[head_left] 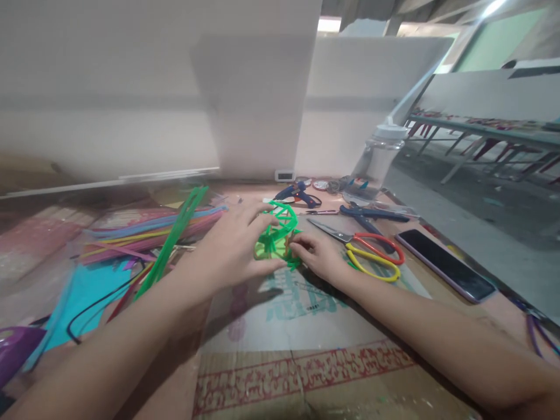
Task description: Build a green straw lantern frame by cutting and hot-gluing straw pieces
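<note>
The left hand (230, 245) curves beside the green piece (286, 214), grip apart; contact is unclear. The piece sits mid-worktop (249, 388), on a sheet (258, 333). At its right side, the right hand (322, 255) seems clamped on a brown bit (287, 241). Likely fitting; the next move calls for steady bracing.
</note>
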{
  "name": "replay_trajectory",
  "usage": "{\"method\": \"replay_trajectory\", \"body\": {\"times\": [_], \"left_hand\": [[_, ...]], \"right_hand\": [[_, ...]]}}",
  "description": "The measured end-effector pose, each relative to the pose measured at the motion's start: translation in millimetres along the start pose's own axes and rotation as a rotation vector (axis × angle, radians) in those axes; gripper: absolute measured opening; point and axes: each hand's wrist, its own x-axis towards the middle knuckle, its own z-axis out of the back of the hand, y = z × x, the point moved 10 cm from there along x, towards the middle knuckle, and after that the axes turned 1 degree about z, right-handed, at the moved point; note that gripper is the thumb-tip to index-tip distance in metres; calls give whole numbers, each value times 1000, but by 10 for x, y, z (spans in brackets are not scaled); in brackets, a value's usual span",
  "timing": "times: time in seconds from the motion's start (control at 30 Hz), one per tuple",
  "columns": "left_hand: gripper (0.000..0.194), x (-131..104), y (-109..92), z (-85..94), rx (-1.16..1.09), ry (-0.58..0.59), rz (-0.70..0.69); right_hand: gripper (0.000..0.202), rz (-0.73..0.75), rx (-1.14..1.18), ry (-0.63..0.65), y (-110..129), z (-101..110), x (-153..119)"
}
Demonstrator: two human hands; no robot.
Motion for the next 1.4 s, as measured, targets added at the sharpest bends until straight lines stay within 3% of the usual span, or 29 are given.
{"method": "replay_trajectory", "body": {"times": [0.17,0.5,1.0,1.4], "left_hand": [[50,-1,-142,58,19,-33,-67],[42,-13,-13,-20,26,-70,-9],[32,-39,-5,-93,48,-153,22],[23,-29,-42,-45,55,-196,-18]], "right_hand": [[17,27,44,40,46,-72,8],[15,-46,-2,-55,-102,78,39],[16,-34,-21,-28,-97,53,41],[16,-44,-31,-10,-94,37,31]]}}
